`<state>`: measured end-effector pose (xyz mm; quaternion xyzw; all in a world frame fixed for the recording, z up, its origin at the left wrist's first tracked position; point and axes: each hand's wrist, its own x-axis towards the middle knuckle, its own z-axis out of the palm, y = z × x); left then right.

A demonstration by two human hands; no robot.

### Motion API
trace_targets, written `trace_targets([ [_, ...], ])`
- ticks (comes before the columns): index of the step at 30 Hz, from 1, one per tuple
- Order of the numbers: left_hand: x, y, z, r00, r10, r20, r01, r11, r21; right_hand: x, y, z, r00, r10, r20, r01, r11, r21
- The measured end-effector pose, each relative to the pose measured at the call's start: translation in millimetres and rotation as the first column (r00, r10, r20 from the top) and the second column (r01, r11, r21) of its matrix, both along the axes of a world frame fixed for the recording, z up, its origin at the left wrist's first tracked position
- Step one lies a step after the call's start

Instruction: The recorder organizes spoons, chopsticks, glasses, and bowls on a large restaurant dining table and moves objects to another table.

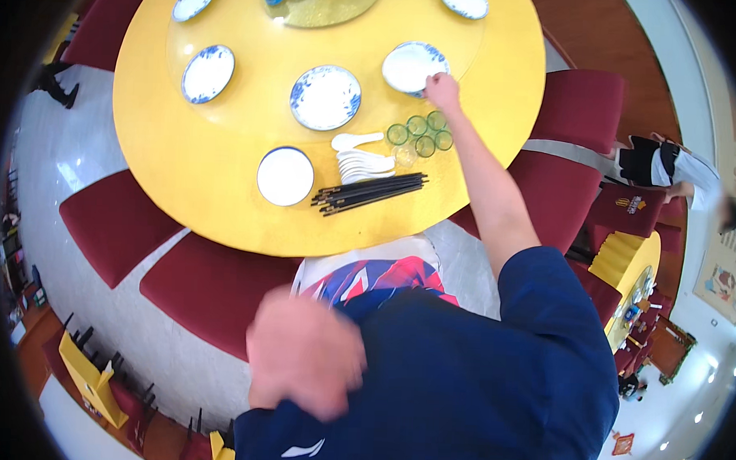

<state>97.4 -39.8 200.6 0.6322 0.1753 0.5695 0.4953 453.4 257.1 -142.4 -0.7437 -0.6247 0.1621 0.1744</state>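
Observation:
At the far right of the yellow round table, my right hand (442, 91) is closed on the near rim of a white plate with a blue pattern (412, 65). My left hand (305, 353) is raised close to my chest, smeared by motion, so its fingers cannot be made out. Another blue-patterned plate (326, 97) lies left of the one I grip. Nearer to me are a plain white bowl or plate with a dark rim (285, 176), a row of white soup spoons (364, 164), a bundle of black chopsticks (369, 193) and several green-rimmed glasses (424, 146).
More patterned plates (208, 74) lie around the yellow table (246, 226), with a glass turntable (331, 14) at its middle. Dark red chairs (113, 221) stand close about the edge. Two people are in the room, one (670, 165) on the right, one at far left.

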Motion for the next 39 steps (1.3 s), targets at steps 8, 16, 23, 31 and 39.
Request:
trace_targets([
  [8, 17.6, -49.1, 77.6, 0.769, -0.376, 0.517, 0.305, 0.926, 0.22, -175.8, -135.1, 118.0, 0.864, 0.243, -0.442, -0.239, 0.969, 0.067],
  [16, 4.4, -69.0, 78.0, 0.662, -0.481, 0.575, 0.433, 0.871, 0.23, -247.7, -199.6, 137.7, 0.735, 0.42, -0.533, -0.47, 0.881, 0.046],
  [23, 2.6, -92.5, 80.1, 0.744, -0.19, 0.641, 0.131, 0.982, 0.139, -241.6, -192.0, 116.1, 0.804, 0.335, -0.491, -0.416, 0.907, -0.063],
  [31, -26.4, -60.1, 92.1, 0.754, -0.564, 0.338, 0.413, 0.806, 0.424, -232.3, -200.8, 114.2, 0.803, 0.274, -0.53, -0.412, 0.897, -0.161],
  [39, -27.8, -49.4, 74.1, 0.983, 0.159, -0.088, -0.162, 0.987, -0.024, -230.7, -207.2, 97.7, 0.766, 0.168, -0.62, -0.346, 0.921, -0.179],
])
